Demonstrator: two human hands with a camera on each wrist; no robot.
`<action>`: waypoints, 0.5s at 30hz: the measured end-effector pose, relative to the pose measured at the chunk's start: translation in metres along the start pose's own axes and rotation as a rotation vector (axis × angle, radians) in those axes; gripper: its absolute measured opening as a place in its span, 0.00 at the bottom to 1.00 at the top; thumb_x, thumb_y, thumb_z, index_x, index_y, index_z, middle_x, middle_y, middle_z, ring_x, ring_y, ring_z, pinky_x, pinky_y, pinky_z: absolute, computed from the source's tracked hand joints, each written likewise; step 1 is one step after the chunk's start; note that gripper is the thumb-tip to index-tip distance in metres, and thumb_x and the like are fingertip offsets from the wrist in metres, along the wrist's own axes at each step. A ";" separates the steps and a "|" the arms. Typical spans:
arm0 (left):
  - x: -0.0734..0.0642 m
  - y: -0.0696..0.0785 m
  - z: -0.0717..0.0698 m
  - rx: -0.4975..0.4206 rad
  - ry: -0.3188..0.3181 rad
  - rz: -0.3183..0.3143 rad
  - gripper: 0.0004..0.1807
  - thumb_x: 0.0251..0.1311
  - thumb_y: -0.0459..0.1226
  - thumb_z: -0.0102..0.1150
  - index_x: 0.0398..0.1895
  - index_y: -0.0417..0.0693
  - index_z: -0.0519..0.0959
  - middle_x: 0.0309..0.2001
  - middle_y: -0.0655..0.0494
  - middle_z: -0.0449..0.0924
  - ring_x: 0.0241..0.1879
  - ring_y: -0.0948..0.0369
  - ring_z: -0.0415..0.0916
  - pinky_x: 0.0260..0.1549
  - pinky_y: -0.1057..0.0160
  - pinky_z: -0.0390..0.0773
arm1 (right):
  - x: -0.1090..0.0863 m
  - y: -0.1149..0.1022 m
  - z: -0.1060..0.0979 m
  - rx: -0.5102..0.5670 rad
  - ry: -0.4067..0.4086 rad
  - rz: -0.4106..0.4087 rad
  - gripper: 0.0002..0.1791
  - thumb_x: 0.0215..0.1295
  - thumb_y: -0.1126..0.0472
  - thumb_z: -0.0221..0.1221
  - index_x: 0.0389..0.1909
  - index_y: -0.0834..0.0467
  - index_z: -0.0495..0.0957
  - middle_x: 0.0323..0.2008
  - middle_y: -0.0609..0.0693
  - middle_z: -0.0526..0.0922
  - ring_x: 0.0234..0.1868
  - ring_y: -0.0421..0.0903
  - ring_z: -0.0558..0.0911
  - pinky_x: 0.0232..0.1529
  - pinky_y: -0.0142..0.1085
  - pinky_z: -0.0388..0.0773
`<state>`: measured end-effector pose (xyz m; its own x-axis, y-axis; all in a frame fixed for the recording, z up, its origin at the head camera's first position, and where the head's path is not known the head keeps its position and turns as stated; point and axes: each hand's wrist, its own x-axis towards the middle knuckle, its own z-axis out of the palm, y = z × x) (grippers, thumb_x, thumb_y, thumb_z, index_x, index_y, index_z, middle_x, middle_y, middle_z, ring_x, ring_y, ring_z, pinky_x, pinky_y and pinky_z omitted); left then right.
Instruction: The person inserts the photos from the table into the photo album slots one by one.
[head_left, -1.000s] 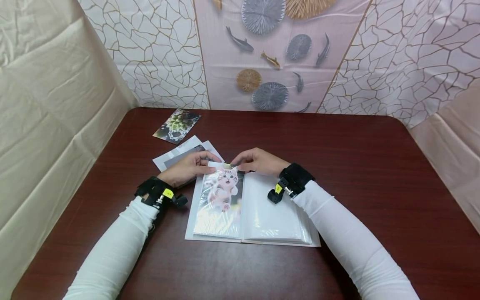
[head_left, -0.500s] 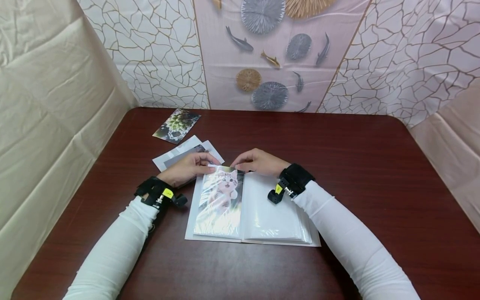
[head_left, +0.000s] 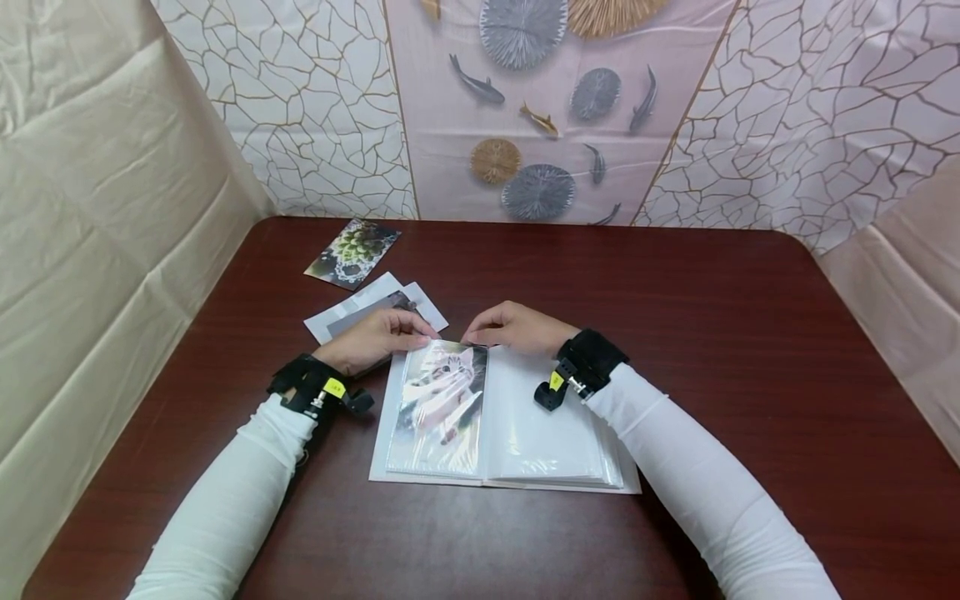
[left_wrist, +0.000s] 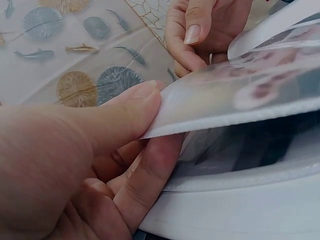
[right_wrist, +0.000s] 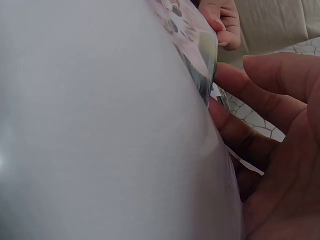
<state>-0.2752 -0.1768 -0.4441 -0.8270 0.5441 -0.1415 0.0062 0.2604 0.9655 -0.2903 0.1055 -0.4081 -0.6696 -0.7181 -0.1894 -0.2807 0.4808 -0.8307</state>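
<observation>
A photo album (head_left: 555,417) with clear pocket pages lies spread on the table. Its left pocket holds a kitten photo (head_left: 442,400), sunk down to the pocket's top edge. My left hand (head_left: 375,337) pinches the upper left corner of that clear album page (left_wrist: 210,110) between thumb and index finger, lifting it off the pages beneath. At the upper right corner of the same pocket is my right hand (head_left: 521,327). In the right wrist view its fingertips touch the top edge from behind, while its thumb (right_wrist: 265,70) stands apart from the page.
Several loose white-backed prints (head_left: 360,304) lie partly under the left hand. Farther back on the dark red table (head_left: 675,333) is a succulent photo (head_left: 354,252). A patterned cloth (head_left: 525,108) hangs behind the table.
The kitten photo has slid down into the left pocket, its top edge now level with the pocket's opening. Both hands have lowered slightly with it.
</observation>
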 end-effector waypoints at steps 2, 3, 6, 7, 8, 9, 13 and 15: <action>0.000 -0.001 0.000 0.004 0.000 0.004 0.13 0.72 0.32 0.57 0.53 0.33 0.81 0.43 0.57 0.84 0.43 0.63 0.79 0.40 0.68 0.78 | 0.000 -0.001 0.001 -0.006 0.003 -0.003 0.13 0.75 0.57 0.57 0.51 0.56 0.86 0.48 0.49 0.87 0.49 0.43 0.79 0.56 0.36 0.74; 0.000 -0.001 0.000 0.008 0.000 0.008 0.13 0.72 0.33 0.57 0.53 0.33 0.81 0.44 0.57 0.84 0.43 0.63 0.78 0.41 0.68 0.78 | -0.001 -0.001 0.001 -0.007 0.005 -0.004 0.13 0.75 0.57 0.57 0.51 0.57 0.86 0.47 0.50 0.87 0.48 0.42 0.79 0.55 0.36 0.73; 0.000 -0.002 -0.001 0.023 -0.007 0.013 0.13 0.72 0.33 0.57 0.53 0.35 0.82 0.46 0.55 0.84 0.45 0.62 0.78 0.41 0.68 0.78 | -0.003 -0.004 0.001 -0.007 0.017 -0.003 0.13 0.75 0.57 0.57 0.50 0.57 0.86 0.45 0.50 0.87 0.46 0.43 0.78 0.53 0.36 0.73; 0.000 -0.002 -0.001 0.028 -0.010 0.012 0.13 0.72 0.34 0.57 0.53 0.35 0.82 0.47 0.54 0.84 0.45 0.61 0.78 0.41 0.68 0.78 | -0.003 -0.004 0.001 -0.005 0.020 0.000 0.12 0.75 0.57 0.57 0.49 0.57 0.87 0.45 0.49 0.87 0.46 0.43 0.78 0.53 0.36 0.73; 0.001 -0.002 -0.001 0.033 -0.012 0.010 0.13 0.72 0.34 0.57 0.53 0.36 0.83 0.47 0.54 0.84 0.46 0.61 0.78 0.42 0.68 0.78 | -0.003 -0.005 0.001 -0.007 0.022 0.000 0.12 0.75 0.58 0.57 0.49 0.57 0.87 0.45 0.49 0.87 0.46 0.42 0.78 0.53 0.36 0.73; 0.001 -0.001 -0.001 0.036 -0.014 0.007 0.13 0.72 0.34 0.57 0.53 0.36 0.83 0.48 0.53 0.84 0.46 0.61 0.78 0.42 0.68 0.78 | -0.003 -0.005 0.001 -0.005 0.023 0.003 0.12 0.75 0.58 0.57 0.49 0.57 0.87 0.46 0.49 0.87 0.46 0.42 0.78 0.53 0.36 0.73; 0.001 0.000 0.000 0.037 -0.020 -0.013 0.14 0.73 0.34 0.56 0.54 0.36 0.82 0.49 0.53 0.84 0.47 0.61 0.78 0.43 0.68 0.78 | -0.004 -0.004 0.001 -0.010 0.010 0.002 0.13 0.76 0.58 0.56 0.50 0.57 0.87 0.48 0.49 0.88 0.50 0.41 0.80 0.55 0.35 0.74; 0.000 0.001 0.000 0.031 -0.023 -0.021 0.14 0.73 0.34 0.56 0.55 0.35 0.82 0.49 0.53 0.84 0.47 0.61 0.78 0.43 0.68 0.79 | -0.005 -0.005 0.001 -0.015 0.001 0.000 0.13 0.76 0.58 0.56 0.51 0.57 0.86 0.49 0.50 0.88 0.50 0.41 0.80 0.55 0.35 0.73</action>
<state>-0.2756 -0.1768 -0.4434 -0.8142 0.5560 -0.1670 0.0065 0.2964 0.9551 -0.2847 0.1064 -0.4035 -0.6699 -0.7181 -0.1887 -0.2916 0.4881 -0.8226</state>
